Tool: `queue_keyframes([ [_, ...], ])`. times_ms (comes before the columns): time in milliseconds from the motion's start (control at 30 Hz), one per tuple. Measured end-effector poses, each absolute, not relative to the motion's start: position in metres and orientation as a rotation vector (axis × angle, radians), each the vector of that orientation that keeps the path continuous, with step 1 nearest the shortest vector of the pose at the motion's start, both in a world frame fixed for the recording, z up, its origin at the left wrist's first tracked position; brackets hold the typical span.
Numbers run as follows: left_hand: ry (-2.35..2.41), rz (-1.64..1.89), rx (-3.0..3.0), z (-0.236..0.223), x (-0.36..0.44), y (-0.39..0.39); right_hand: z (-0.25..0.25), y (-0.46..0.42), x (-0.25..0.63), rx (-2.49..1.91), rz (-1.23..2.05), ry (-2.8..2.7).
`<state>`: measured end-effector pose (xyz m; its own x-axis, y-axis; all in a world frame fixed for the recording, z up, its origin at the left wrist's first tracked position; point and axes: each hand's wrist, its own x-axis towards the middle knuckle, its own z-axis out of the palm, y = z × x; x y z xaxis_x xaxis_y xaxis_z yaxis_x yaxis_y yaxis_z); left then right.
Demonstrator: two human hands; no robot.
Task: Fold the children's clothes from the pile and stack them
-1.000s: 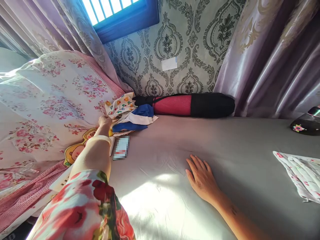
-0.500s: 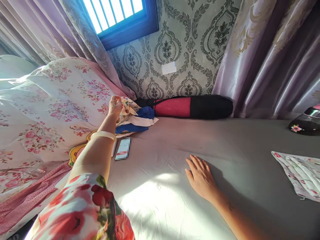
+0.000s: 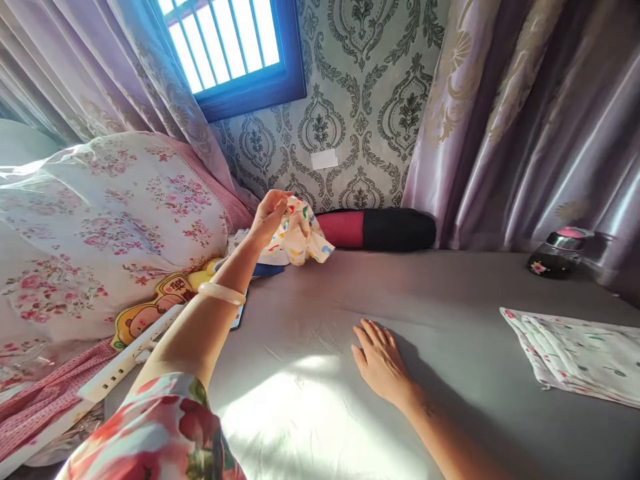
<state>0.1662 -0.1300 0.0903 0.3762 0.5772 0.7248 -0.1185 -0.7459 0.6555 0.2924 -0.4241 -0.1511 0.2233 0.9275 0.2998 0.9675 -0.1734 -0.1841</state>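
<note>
My left hand (image 3: pixel 271 215) is raised at the far side of the grey surface, its fingers closed on a cream cloth (image 3: pixel 303 235) with a colourful print. The cloth hangs crumpled from the grip, and I cannot tell what garment it is. Below and behind it a bit of blue fabric (image 3: pixel 269 270) shows from the pile. My right hand (image 3: pixel 379 358) rests palm down on the grey sheet (image 3: pixel 425 293), fingers spread, holding nothing. A phone (image 3: pixel 239 316) lies mostly hidden behind my left forearm.
A red and black long bag (image 3: pixel 399 228) lies along the wall. To the right are folded printed cloths (image 3: pixel 575 353) and a dark glass pot (image 3: pixel 557 253). On the left stand a flowered cover (image 3: pixel 135 213), a cartoon cushion (image 3: pixel 145 317) and a white power strip (image 3: pixel 117 367).
My left hand has lifted the printed cloth off the pile and carried it to the right. My right hand stays flat on the sheet. The view has turned somewhat to the right.
</note>
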Motion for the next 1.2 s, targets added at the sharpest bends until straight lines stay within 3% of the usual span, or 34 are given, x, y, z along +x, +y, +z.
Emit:
queue_keyframes([
  [433,0.111,1.189,2.125,0.092,0.235,-0.216,-0.147,-0.422,0.308,-1.971,-0.056,-1.354],
  [667,-0.144,1.159,2.185,0.103,0.244,-0.252,-0.119,-0.422,0.336,-1.572,0.244,-1.046],
  [867,-0.139,1.223,2.153,0.091,0.254,-0.244,-0.091,-0.429,0.352,-1.336,0.321,-0.894],
  [1200,0.253,1.189,2.156,0.032,0.253,-0.197,-0.049,-0.449,0.388,-1.109,0.129,-0.639],
])
